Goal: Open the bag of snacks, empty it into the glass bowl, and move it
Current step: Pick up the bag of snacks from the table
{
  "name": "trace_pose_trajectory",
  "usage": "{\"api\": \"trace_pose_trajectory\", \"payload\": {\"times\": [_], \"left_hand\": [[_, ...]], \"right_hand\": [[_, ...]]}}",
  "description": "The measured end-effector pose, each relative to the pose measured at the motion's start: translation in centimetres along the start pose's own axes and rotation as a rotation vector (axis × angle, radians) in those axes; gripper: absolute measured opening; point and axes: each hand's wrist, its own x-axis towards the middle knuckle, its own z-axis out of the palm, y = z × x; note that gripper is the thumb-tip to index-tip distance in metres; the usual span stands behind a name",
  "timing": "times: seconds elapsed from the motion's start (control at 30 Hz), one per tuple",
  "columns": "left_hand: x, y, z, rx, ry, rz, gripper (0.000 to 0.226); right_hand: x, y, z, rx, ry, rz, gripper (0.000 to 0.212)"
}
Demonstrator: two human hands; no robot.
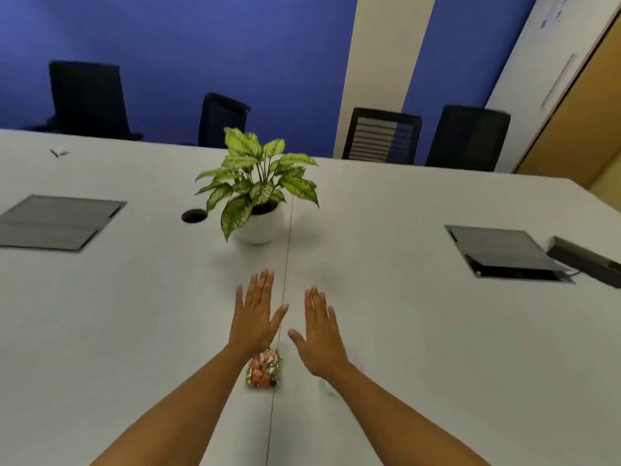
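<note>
Left hand (254,317) flat, palm down, fingers straight and together, thumb out; grip apart, holding nothing. Right hand (319,338) likewise flat, grip apart, empty. Both hover over the white desk (420,348), either side of its centre seam. Bag of snacks (264,368) lies on the desk on the seam toward the near edge, between the wrists, its far end hidden under the left palm. Potted plant (258,193) in a white round pot stands further along the seam, toward the far edge.
</note>
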Motion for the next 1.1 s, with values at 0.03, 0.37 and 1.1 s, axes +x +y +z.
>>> {"api": "trace_pose_trajectory", "payload": {"times": [0.03, 0.37, 1.1], "left_hand": [[-1.3, -0.5, 0.8, 0.017, -0.067, -0.042, 0.077], [-12.0, -4.2, 7.8, 0.128, -0.498, -0.217, 0.090], [-13.9, -4.8, 10.1, -0.040, -0.561, -0.318, 0.084]], "right_hand": [[-1.1, -0.4, 1.3, 0.027, -0.039, 0.027, 0.079], [-8.1, -0.3, 9.6, 0.149, -0.430, 0.130, 0.078], [-11.2, 3.8, 12.4, 0.044, -0.629, 0.240, 0.076]]}}
